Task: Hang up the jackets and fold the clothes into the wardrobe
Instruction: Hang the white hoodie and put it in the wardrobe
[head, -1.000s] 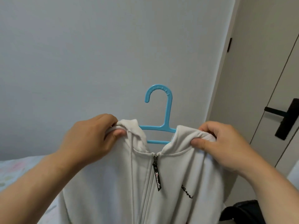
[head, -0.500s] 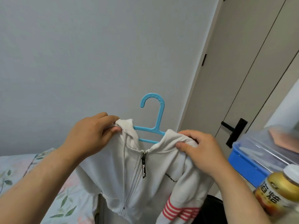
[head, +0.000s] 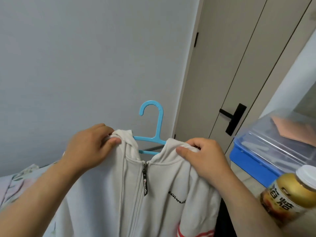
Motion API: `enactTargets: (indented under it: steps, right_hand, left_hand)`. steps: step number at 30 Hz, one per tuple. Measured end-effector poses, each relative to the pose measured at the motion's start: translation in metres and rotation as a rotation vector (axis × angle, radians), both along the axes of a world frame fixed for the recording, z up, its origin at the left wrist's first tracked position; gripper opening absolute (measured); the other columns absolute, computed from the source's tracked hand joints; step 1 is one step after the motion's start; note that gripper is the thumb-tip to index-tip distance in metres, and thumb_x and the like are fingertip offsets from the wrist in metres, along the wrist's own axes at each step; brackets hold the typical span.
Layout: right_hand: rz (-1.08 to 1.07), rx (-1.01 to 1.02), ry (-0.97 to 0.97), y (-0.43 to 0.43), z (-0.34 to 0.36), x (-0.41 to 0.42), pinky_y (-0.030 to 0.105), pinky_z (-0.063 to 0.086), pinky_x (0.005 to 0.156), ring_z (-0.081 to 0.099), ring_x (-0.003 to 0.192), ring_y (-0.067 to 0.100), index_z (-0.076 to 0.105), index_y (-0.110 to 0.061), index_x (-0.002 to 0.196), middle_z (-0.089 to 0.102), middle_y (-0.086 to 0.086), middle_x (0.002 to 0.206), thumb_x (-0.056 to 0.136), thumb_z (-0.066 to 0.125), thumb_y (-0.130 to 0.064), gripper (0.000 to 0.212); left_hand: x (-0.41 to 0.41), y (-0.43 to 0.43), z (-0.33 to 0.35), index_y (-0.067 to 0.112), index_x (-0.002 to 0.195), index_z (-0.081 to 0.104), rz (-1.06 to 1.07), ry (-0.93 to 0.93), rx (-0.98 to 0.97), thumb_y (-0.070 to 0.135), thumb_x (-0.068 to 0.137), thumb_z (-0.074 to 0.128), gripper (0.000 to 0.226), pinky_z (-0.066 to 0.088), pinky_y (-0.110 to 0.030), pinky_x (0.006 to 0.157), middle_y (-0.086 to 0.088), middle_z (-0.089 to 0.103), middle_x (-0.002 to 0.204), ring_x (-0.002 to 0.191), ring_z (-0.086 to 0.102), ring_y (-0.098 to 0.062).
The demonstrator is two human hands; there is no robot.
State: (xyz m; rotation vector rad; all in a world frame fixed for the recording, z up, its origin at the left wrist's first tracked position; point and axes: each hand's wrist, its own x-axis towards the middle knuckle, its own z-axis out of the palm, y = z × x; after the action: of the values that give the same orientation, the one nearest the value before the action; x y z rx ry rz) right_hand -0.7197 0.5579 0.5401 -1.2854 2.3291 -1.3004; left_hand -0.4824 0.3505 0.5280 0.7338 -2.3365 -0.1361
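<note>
Between left hand and right hand, both pinching jacket shoulders, hanger hook points up.

Readable marks near the hands

Script lettering, too small to read, on zipper pull between the hands; bottle label's large characters, right of right hand.

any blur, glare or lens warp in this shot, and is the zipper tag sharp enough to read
Head view: soft, even light with no hard shadows; the door edges lean from wide-angle warp; the clear bin lid and bottle at the right edge are smeared, with pale sheen on the lid; the blue hanger, both hands and the zipper tag are fairly crisp, though its lettering is too small to read surely.
</note>
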Motion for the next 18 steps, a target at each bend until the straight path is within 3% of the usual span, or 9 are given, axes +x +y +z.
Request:
enactTargets:
  steps: [3, 6, 8, 12, 15, 18]
  right_hand:
    - [-0.079, 0.031, -0.025, -0.016, -0.022, -0.017, 0.012, 0.04, 0.051, 0.058, 0.064, -0.001, 0.067, -0.042, 0.07, 0.065, -0.019, 0.065, 0.074, 0.075, -0.042, 0.009]
    - [-0.174, 0.046, -0.051, -0.027, -0.037, -0.034, 0.014, 0.039, 0.051, 0.052, 0.056, 0.003, 0.066, -0.027, 0.063, 0.058, -0.015, 0.056, 0.068, 0.072, -0.048, 0.023]
    - [-0.248, 0.046, -0.095, -0.032, -0.045, -0.044, 0.017, 0.042, 0.053, 0.051, 0.055, 0.006, 0.068, -0.019, 0.07, 0.061, -0.004, 0.063, 0.069, 0.076, -0.046, 0.028]
    - [-0.346, 0.054, -0.149, -0.039, -0.056, -0.055, 0.015, 0.044, 0.052, 0.054, 0.056, 0.002, 0.069, -0.03, 0.073, 0.065, -0.008, 0.065, 0.072, 0.08, -0.044, 0.018]
    - [-0.408, 0.063, -0.168, -0.04, -0.063, -0.058, 0.029, 0.052, 0.058, 0.061, 0.061, 0.011, 0.07, -0.024, 0.08, 0.069, -0.003, 0.07, 0.073, 0.078, -0.049, 0.027]
    - [-0.442, 0.044, -0.182, -0.039, -0.065, -0.057, 0.025, 0.054, 0.059, 0.065, 0.066, 0.007, 0.068, -0.034, 0.088, 0.071, -0.01, 0.074, 0.073, 0.076, -0.052, 0.025]
  left_hand:
    - [-0.035, -0.031, -0.022, 0.018, 0.085, 0.068, -0.079, -0.025, 0.029, 0.059, 0.082, 0.036, 0.052, 0.046, -0.035, 0.056, 0.007, 0.057, 0.072, 0.068, 0.061, -0.025]
    - [-0.07, -0.06, -0.039, 0.02, 0.085, 0.069, -0.17, -0.066, 0.045, 0.056, 0.083, 0.039, 0.047, 0.044, -0.032, 0.053, 0.008, 0.058, 0.071, 0.065, 0.061, -0.025]
    - [-0.095, -0.081, -0.046, 0.024, 0.085, 0.067, -0.261, -0.08, 0.048, 0.055, 0.085, 0.041, 0.041, 0.047, -0.033, 0.052, 0.011, 0.056, 0.07, 0.062, 0.062, -0.025]
    - [-0.139, -0.109, -0.056, 0.031, 0.088, 0.06, -0.401, -0.09, 0.097, 0.054, 0.086, 0.044, 0.027, 0.048, -0.033, 0.053, 0.014, 0.051, 0.069, 0.06, 0.062, -0.024]
    - [-0.163, -0.121, -0.06, 0.028, 0.086, 0.065, -0.443, -0.122, 0.09, 0.053, 0.085, 0.044, 0.033, 0.046, -0.032, 0.054, 0.012, 0.054, 0.07, 0.063, 0.063, -0.026]
    - [-0.175, -0.126, -0.058, 0.025, 0.085, 0.067, -0.479, -0.125, 0.099, 0.054, 0.085, 0.044, 0.037, 0.047, -0.032, 0.055, 0.013, 0.056, 0.071, 0.064, 0.064, -0.024]
